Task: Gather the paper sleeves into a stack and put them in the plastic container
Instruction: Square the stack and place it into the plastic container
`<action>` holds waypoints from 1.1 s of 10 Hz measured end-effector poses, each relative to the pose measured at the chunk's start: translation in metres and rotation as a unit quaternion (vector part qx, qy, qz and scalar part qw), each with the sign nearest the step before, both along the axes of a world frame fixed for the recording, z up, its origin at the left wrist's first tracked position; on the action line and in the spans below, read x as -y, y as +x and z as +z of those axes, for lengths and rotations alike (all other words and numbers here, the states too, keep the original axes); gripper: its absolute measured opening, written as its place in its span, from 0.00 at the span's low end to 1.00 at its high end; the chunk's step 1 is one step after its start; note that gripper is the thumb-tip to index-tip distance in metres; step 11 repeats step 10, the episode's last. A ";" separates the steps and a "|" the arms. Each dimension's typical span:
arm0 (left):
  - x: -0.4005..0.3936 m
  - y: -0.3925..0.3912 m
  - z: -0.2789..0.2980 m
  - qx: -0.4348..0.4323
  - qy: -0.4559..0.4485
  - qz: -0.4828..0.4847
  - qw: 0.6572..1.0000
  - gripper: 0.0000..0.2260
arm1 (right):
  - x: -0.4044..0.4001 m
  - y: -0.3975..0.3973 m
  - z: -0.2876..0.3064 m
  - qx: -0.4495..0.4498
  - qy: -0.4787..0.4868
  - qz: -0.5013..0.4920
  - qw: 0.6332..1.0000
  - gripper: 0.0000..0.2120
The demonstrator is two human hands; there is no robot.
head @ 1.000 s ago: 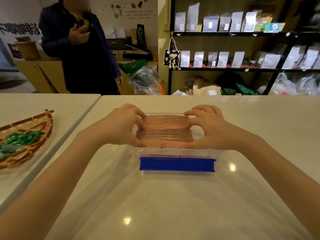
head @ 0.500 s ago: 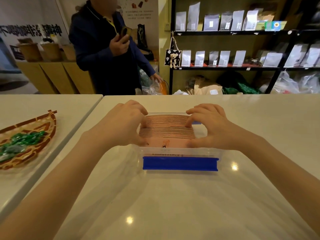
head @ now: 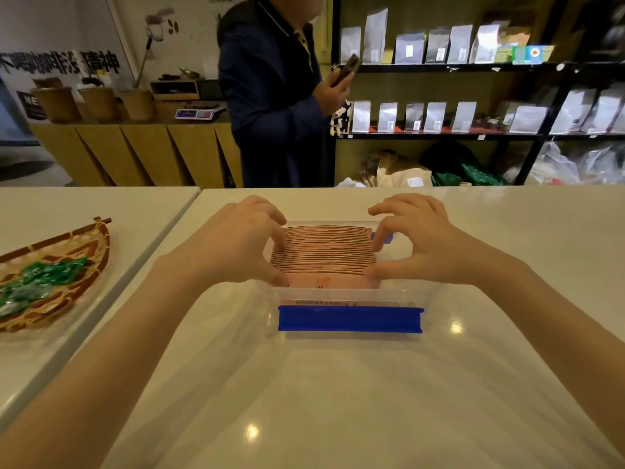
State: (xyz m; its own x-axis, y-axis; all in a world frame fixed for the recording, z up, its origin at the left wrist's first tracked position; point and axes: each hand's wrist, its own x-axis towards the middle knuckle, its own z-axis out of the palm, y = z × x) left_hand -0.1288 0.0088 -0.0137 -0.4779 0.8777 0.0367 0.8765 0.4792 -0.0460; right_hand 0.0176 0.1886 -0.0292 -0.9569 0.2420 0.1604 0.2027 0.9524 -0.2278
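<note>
Stack of pink-brown ribbed paper sleeves (head: 323,255) pinched endwise between left grip (head: 241,247) and right grip (head: 414,247), long axis spanning both, seated inside clear plastic container with blue latch (head: 350,318); equally near either hand.

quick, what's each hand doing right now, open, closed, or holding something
Left hand: grip closed on the left end of the stack of paper sleeves, inside the plastic container.
Right hand: grip closed on the stack's right end.
</note>
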 end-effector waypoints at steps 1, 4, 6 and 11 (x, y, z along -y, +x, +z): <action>0.000 -0.001 0.000 0.007 0.002 0.000 1.000 0.21 | -0.002 0.004 0.001 0.058 0.058 -0.004 0.997 0.15; 0.000 -0.001 0.000 -0.004 -0.005 -0.008 1.000 0.19 | 0.008 0.002 0.001 0.083 0.061 0.005 0.995 0.15; 0.002 -0.002 -0.001 -0.003 -0.010 -0.010 1.000 0.19 | 0.009 0.001 0.002 0.098 0.056 -0.010 0.994 0.15; 0.011 0.010 0.044 0.049 0.332 -0.060 0.940 0.17 | 0.034 0.077 0.094 -0.223 -0.097 0.043 0.969 0.19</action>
